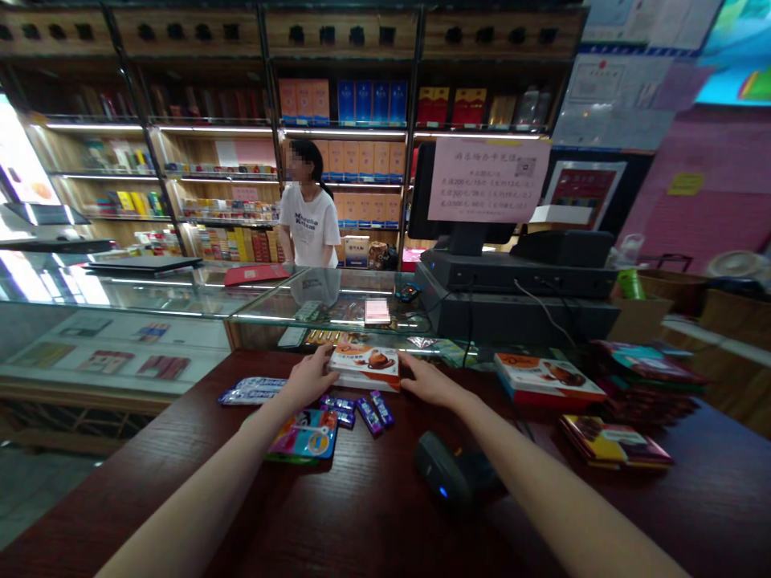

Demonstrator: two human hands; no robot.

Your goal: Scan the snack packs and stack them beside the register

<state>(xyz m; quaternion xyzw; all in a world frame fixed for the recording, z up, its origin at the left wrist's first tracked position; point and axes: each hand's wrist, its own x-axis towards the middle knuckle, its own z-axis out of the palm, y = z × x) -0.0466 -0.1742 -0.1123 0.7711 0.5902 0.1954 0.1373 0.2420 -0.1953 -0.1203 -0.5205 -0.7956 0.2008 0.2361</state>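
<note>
A white-and-orange snack box, printed with a brown chocolate-like picture, lies flat at the far edge of the dark wooden counter. My left hand grips its left end, and my right hand presses on its right end. Several small purple-wrapped bars lie just in front of the box. Beneath my left forearm are a colourful flat packet and blue-and-white wrapped bars, partly hidden. A black handheld scanner with a blue light rests under my right forearm.
A similar box, stacked dark packets and yellow-and-brown packets sit on the right. Behind them stands a cash register monitor with a paper sign. Beyond the glass display case, a person stands before stocked shelves.
</note>
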